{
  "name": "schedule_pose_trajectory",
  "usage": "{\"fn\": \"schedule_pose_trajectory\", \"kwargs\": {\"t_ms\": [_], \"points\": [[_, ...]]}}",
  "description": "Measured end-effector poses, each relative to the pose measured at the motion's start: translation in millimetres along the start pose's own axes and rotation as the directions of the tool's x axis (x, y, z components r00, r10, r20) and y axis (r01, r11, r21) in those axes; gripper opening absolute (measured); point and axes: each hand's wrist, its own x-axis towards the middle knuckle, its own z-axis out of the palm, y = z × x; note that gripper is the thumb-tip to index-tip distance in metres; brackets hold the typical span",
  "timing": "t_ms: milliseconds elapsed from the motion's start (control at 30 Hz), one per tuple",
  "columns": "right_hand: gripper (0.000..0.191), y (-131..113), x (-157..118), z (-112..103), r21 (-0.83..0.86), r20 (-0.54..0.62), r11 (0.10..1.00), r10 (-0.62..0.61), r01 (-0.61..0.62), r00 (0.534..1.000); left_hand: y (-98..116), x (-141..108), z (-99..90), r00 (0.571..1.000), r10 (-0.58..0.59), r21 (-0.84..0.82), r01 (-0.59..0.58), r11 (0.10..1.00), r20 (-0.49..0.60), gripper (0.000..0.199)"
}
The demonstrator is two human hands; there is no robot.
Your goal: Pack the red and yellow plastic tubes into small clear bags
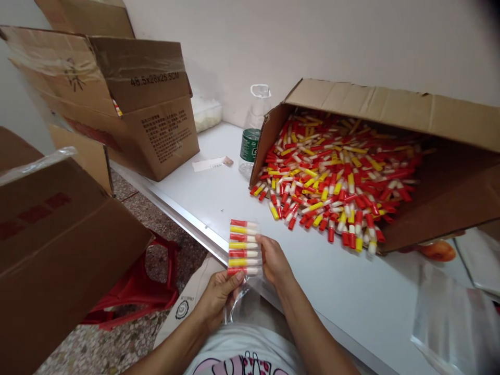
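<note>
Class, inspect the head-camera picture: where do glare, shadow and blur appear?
Head view: glare streaks the clear bag by the left hand; head view: shadow darkens the open carton's right interior; head view: the plastic sheets at lower right look blurred.

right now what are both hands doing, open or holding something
Left hand: closed, holding the lower part of the filled clear bag.
Right hand: closed, holding the same bag's side.
</note>
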Motion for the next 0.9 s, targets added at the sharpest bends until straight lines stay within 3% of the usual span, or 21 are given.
{"fn": "schedule_pose_trajectory", "kwargs": {"t_ms": [133, 200, 300, 400, 633, 800, 900], "points": [[0.023, -1.0, -2.1, 0.5, -0.202, -0.135, 0.974, -0.130, 0.101, 0.982, -1.2, -1.7, 1.8, 0.995, -0.093, -0.026, 0.094, 0.995, 0.034, 0.036], [0.019, -4.6, -3.3, 1.7, -0.105, -0.061, 0.991, -0.084, 0.078, 0.995, -1.1, -0.5, 0.0, 0.996, -0.085, -0.025, 0.086, 0.996, 0.025, 0.035], [0.023, -10.3, -7.4, 3.9, 0.084, 0.137, 0.996, -0.004, -0.007, 0.991, -0.8, 2.5, -3.5, 0.999, -0.039, -0.030, 0.038, 0.999, -0.004, 0.032], [0.021, -10.6, -12.0, 4.7, 0.119, 0.187, 0.993, -0.015, -0.007, 0.982, -1.4, 2.7, -2.6, 1.000, -0.016, -0.054, 0.015, 0.998, -0.017, 0.031], [0.016, 0.3, -12.1, 4.3, -0.073, -0.059, 0.993, -0.100, 0.096, 0.993, -1.8, -2.7, 5.5, 0.997, -0.068, -0.054, 0.070, 0.996, 0.028, 0.034], [0.021, -7.0, -17.6, 5.4, 0.170, 0.177, 0.985, -0.045, 0.015, 0.983, -0.4, 3.4, -0.3, 1.000, 0.011, -0.025, -0.011, 1.000, 0.003, 0.032], [0.020, -6.3, -20.5, 2.8, 0.166, 0.199, 0.986, -0.033, 0.000, 0.979, -2.4, 4.2, -0.2, 1.000, 0.022, -0.055, -0.022, 0.998, 0.008, 0.030]]}}
